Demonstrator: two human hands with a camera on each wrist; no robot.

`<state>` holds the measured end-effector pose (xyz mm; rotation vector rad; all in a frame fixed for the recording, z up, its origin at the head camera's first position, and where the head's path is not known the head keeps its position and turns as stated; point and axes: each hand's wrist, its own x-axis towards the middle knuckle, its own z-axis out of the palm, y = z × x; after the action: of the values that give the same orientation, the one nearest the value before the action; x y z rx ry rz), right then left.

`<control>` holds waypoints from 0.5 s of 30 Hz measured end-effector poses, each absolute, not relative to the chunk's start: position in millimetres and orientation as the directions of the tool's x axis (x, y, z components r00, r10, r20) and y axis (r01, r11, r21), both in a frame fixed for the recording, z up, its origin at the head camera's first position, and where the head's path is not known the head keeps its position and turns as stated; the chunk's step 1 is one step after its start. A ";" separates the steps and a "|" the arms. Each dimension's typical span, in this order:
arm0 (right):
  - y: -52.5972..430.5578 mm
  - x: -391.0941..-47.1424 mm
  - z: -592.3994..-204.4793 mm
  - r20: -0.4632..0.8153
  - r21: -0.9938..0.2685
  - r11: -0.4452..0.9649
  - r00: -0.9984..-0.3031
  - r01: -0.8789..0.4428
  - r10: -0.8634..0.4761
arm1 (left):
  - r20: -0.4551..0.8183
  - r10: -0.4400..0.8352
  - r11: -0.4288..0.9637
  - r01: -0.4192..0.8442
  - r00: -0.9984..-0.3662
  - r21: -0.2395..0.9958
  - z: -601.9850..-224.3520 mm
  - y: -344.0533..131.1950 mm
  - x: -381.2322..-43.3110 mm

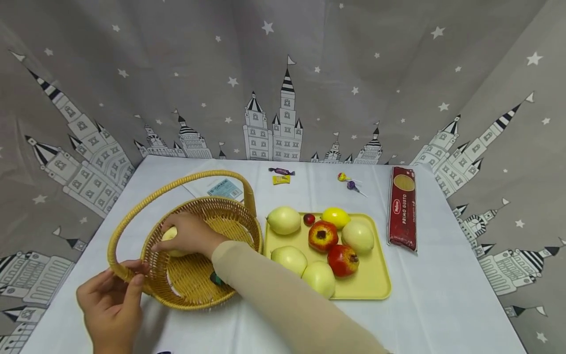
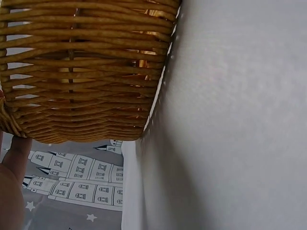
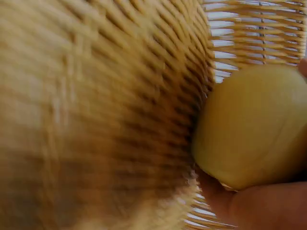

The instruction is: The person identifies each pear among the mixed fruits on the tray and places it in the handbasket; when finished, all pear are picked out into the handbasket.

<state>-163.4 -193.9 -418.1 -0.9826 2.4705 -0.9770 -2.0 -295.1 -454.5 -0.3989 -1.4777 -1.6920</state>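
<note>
My right hand (image 1: pixel 192 235) is inside the wicker basket (image 1: pixel 208 306), with fingers and thumb around a pale yellow-green fruit (image 1: pixel 169 234). In the right wrist view the smooth fruit (image 3: pixel 254 127) lies close against the woven wall, with part of my hand below it. At the basket's near left side, my left hand (image 1: pixel 112 305) pinches the rim near the foot of the arched handle (image 1: pixel 174 183). From the left wrist, the basket's outer weave (image 2: pixel 86 72) fills the upper left. A small dark green thing (image 1: pixel 216 279) lies in the basket, partly hidden by my right sleeve.
Right of the basket, a yellow tray (image 1: pixel 376 280) bears several pale fruits, two pomegranates (image 1: pixel 343 261), a lemon (image 1: pixel 336 217) and a small red fruit (image 1: pixel 309 219). Behind are wrapped candies (image 1: pixel 281 180), lollipops (image 1: pixel 351 185) and a packet (image 1: pixel 225 188). A red spaghetti pack (image 1: pixel 403 211) lies right.
</note>
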 end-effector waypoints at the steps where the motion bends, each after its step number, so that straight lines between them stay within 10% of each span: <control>1: -193.6 -163.0 -420.9 -0.036 -0.683 0.542 -0.719 -0.490 -0.695 | 0.700 -0.377 0.056 0.739 -0.607 0.671 -454.8 -294.2 -1.1; 15: -136.3 -168.7 -373.7 -0.057 -0.735 0.497 -0.687 -0.462 -0.724 | 0.705 -0.413 0.087 0.746 -0.577 0.661 -455.4 -291.7 -3.5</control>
<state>-168.7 -136.3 -373.7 -0.9897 2.3860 -1.0121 -3.5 -291.7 -455.4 -0.3492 -1.4739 -1.6429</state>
